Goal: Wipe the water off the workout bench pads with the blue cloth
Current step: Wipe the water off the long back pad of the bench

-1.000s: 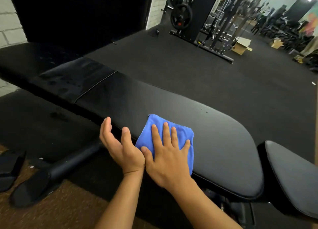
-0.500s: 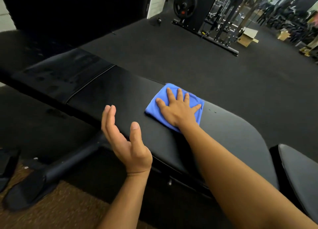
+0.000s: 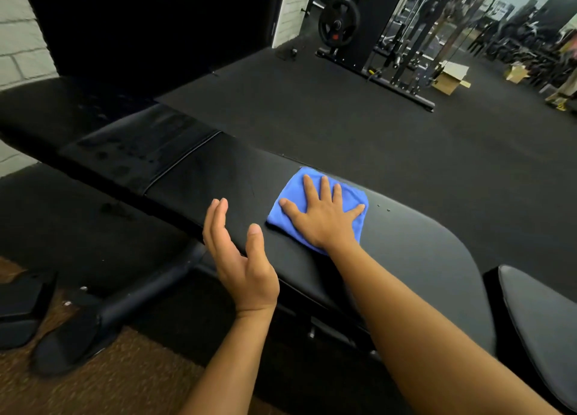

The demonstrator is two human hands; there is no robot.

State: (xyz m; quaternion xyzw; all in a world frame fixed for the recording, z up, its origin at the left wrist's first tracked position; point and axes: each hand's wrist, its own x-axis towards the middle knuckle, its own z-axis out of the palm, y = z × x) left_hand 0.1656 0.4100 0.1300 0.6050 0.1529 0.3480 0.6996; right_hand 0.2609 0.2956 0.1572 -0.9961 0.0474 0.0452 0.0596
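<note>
Soft blue cloth [image 3: 315, 196] on smooth, faintly glossy black vinyl-like bench pad [image 3: 406, 246].

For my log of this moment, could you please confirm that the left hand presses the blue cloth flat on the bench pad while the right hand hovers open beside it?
Not quite: the hands are swapped. In the head view the right hand presses the cloth flat on the pad, while the left hand hovers open beside it.

right hand [image 3: 324, 218] and blue cloth [image 3: 352, 197] pushed farther
</note>
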